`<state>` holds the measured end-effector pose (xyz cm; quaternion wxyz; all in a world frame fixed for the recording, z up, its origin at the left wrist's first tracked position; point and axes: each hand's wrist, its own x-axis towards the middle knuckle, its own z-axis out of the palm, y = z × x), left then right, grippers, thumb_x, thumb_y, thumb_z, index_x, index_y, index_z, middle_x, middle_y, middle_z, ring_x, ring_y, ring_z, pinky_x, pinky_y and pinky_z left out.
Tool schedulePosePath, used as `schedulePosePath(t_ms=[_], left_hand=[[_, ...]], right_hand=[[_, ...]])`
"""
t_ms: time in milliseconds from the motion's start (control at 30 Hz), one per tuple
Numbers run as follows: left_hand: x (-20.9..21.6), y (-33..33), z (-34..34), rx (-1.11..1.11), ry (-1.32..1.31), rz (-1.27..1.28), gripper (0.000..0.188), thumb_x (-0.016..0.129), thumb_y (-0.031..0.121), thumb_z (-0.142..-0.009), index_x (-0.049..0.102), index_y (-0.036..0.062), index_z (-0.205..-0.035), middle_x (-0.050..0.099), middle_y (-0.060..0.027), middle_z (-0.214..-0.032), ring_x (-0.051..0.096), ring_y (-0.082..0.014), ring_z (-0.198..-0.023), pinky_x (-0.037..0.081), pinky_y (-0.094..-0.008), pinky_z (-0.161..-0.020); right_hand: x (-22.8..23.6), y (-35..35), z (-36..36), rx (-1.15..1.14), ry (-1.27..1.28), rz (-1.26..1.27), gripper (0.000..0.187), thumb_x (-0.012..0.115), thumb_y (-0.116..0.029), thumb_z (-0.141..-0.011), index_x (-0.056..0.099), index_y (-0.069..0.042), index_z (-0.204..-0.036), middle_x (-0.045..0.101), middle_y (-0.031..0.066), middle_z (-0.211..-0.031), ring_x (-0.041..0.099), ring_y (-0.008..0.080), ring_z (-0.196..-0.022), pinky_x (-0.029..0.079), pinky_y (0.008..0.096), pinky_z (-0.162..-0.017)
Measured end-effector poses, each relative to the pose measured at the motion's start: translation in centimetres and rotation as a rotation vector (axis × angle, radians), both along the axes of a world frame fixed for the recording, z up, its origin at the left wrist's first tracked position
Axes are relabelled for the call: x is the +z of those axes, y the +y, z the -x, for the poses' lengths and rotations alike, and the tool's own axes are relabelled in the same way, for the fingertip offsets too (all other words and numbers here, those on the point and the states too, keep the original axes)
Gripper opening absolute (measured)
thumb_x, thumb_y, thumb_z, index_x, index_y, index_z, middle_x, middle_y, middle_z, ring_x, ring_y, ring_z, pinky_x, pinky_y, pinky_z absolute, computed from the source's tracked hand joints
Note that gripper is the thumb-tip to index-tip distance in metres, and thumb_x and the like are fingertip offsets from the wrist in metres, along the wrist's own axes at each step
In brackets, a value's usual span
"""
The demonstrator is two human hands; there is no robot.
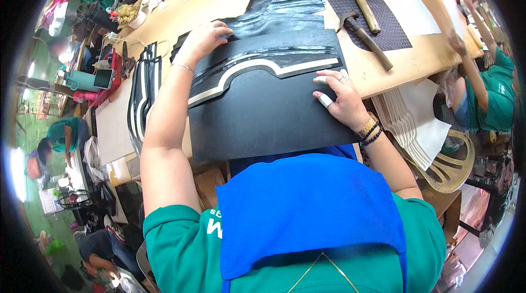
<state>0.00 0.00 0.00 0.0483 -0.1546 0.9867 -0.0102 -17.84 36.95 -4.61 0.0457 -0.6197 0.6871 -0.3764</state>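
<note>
A black leather piece (257,78) with a pale strip along its curved edge lies on a large flat black board (263,123) in front of me. My left hand (205,44) is over the board's far left part, fingers stretched forward beside a stack of shiny black leather pieces (279,11). I see nothing held in it. My right hand (341,98) rests at the board's right edge, near the end of the pale strip. Its fingers are apart, and white wraps cover the thumb and a fingertip.
Two hammers (366,11) lie on a dark textured mat (397,33) at the far right. More black pieces with pale strips (143,96) hang over the table's left side. White strips (400,118) lie on a chair (457,167) at right. Co-workers sit on both sides.
</note>
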Motion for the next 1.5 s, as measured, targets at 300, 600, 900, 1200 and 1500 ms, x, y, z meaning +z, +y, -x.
schedulePosePath(t_ms=[300, 600, 900, 1200, 1500], left_hand=[[-0.1, -3.3, -0.3, -0.174, -0.001, 0.128, 0.042, 0.074, 0.015, -0.082, 0.069, 0.0195, -0.123, 0.064, -0.0014, -0.131, 0.059, -0.0248, -0.121, 0.047, -0.0375, -0.102], [-1.3, -3.1, 0.4, 0.119, 0.436, -0.034, 0.020, 0.054, 0.021, -0.096, 0.067, 0.0088, -0.107, 0.069, -0.0189, -0.098, 0.067, -0.0344, -0.094, 0.052, -0.0464, -0.084], [9.0, 4.4, 2.0, -0.114, 0.874, -0.087, 0.019, 0.054, 0.016, -0.101, 0.062, 0.0052, -0.114, 0.067, -0.0157, -0.094, 0.065, -0.0262, -0.087, 0.052, -0.0341, -0.079], [1.2, 12.5, -9.7, 0.251, 0.160, -0.871, 0.026, 0.052, 0.020, -0.102, 0.062, -0.0023, -0.112, 0.061, -0.0044, -0.088, 0.055, -0.0110, -0.088, 0.047, -0.0276, -0.083], [-0.7, 18.7, -4.1, -0.068, 0.240, -0.699, 0.041, 0.073, 0.030, -0.088, 0.067, 0.0018, -0.118, 0.069, -0.0118, -0.099, 0.065, -0.0206, -0.089, 0.051, -0.0340, -0.082]], right_hand=[[-0.5, -0.6, 0.0, -0.038, -0.018, 0.018, 0.029, 0.075, -0.019, -0.084, 0.066, -0.008, -0.109, 0.066, 0.0089, -0.118, 0.060, 0.0286, -0.112, 0.045, 0.0406, -0.098], [-0.1, -0.3, 0.1, -0.038, 0.023, 0.000, 0.028, 0.076, -0.020, -0.083, 0.067, -0.008, -0.106, 0.066, 0.0085, -0.117, 0.060, 0.0278, -0.112, 0.045, 0.0408, -0.098], [-0.4, 0.1, 0.7, -0.054, -0.415, 0.178, 0.032, 0.073, -0.023, -0.089, 0.065, -0.005, -0.114, 0.065, 0.0110, -0.118, 0.062, 0.0248, -0.113, 0.046, 0.0363, -0.100], [1.4, 3.3, 2.9, 0.130, -1.657, 0.076, 0.066, 0.053, -0.056, -0.094, 0.048, -0.009, -0.140, 0.059, 0.0075, -0.124, 0.064, 0.0187, -0.102, 0.061, 0.0344, -0.072], [1.5, 5.5, 1.3, 0.058, -0.886, -0.371, 0.034, 0.069, -0.007, -0.091, 0.061, -0.004, -0.124, 0.063, -0.0023, -0.091, 0.057, 0.0038, -0.082, 0.047, 0.0209, -0.072]])
